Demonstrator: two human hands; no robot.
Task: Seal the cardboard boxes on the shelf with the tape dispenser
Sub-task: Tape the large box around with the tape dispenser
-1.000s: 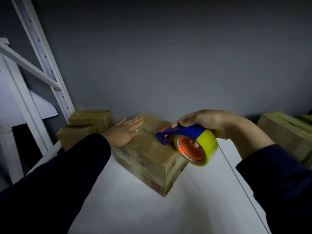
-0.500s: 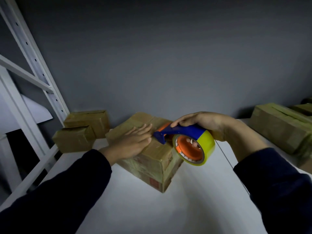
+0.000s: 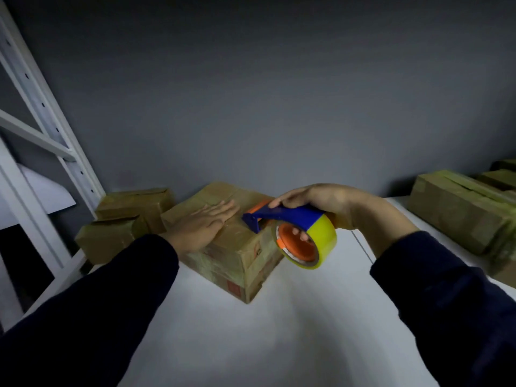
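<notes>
A brown cardboard box (image 3: pixel 237 255) sits on the white shelf (image 3: pixel 279 331) in the middle of the view, one corner towards me. My left hand (image 3: pixel 203 227) lies flat on its top with straight fingers. My right hand (image 3: pixel 315 202) grips the tape dispenser (image 3: pixel 296 233), a blue frame with an orange hub and a yellow tape roll. The dispenser's blue front edge touches the box top just right of my left fingertips. The roll hangs past the box's right side.
Two smaller cardboard boxes (image 3: pixel 111 236) stand at the back left beside the white shelf upright (image 3: pixel 47 113). A long cardboard box (image 3: pixel 460 216) and others lie at the right. The grey wall (image 3: pixel 279 107) runs close behind.
My left hand has slid along the box top towards its near right, closer to the dispenser. The dispenser stays pressed on the box top. My view has shifted slightly.
</notes>
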